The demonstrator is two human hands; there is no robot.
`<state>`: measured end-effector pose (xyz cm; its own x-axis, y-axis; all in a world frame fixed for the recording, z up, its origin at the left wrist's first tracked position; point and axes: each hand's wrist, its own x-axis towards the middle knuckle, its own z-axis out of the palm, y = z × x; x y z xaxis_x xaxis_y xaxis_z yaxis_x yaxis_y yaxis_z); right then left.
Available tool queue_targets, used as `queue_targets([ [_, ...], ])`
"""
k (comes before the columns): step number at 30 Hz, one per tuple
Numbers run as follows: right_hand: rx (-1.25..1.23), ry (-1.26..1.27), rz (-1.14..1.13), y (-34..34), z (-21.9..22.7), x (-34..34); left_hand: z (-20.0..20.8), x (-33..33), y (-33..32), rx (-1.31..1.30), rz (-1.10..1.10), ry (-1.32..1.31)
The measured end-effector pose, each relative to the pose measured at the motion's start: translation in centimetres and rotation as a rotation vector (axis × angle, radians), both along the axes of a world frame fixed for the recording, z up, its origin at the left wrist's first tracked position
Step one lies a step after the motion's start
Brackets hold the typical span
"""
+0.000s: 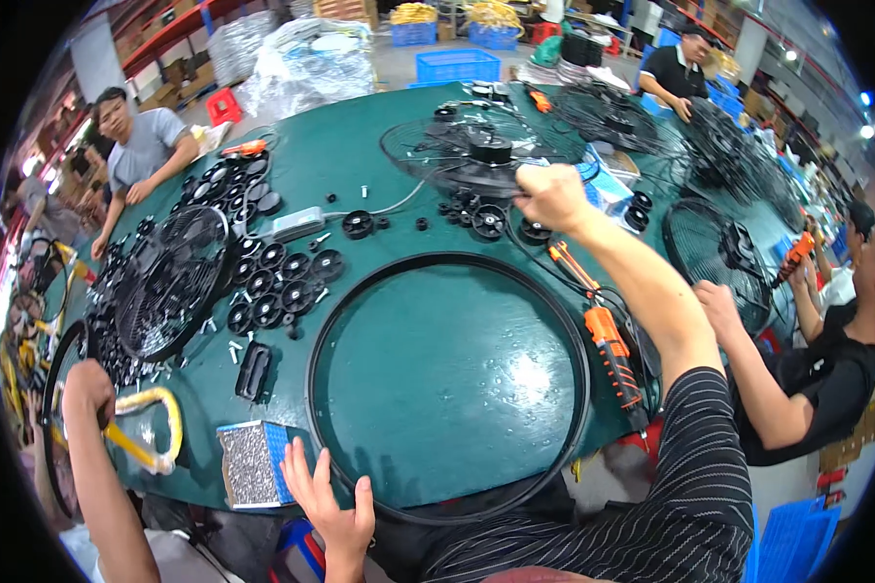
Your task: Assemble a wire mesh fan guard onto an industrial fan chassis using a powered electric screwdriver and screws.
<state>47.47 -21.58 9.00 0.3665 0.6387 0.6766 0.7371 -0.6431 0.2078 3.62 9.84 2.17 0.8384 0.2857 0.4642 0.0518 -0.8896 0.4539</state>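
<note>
A large black ring (586,389) lies on the green table in front of me. At its near left rim is my left hand (331,510), open with fingers spread and holding nothing; one fingertip is close to a box of small metal screws (253,466). My right arm reaches across the table. My right hand (554,199) is closed at the near right edge of a black wire fan grille (423,146), gripping it, though the fingers partly hide the contact. A black motor (489,148) sits in the middle of that grille.
Black knobs (267,282), a grey in-line box (297,223) on a cable and a black handle-shaped part (254,371) lie left. An orange power screwdriver (612,355) lies right of the ring. Co-workers' hands (87,389) and more fan grilles (175,282) flank me.
</note>
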Motion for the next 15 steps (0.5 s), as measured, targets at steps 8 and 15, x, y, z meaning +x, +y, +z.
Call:
queue_targets([
  [8,0.364,0.048,0.043,1.1,15.4,-4.3,1.3,2.9,-0.6,-0.012,-0.229,-0.125],
  [15,1.406,0.519,0.376,-2.8,21.9,-17.1,2.0,6.5,-2.0,-1.244,-0.527,-0.046],
])
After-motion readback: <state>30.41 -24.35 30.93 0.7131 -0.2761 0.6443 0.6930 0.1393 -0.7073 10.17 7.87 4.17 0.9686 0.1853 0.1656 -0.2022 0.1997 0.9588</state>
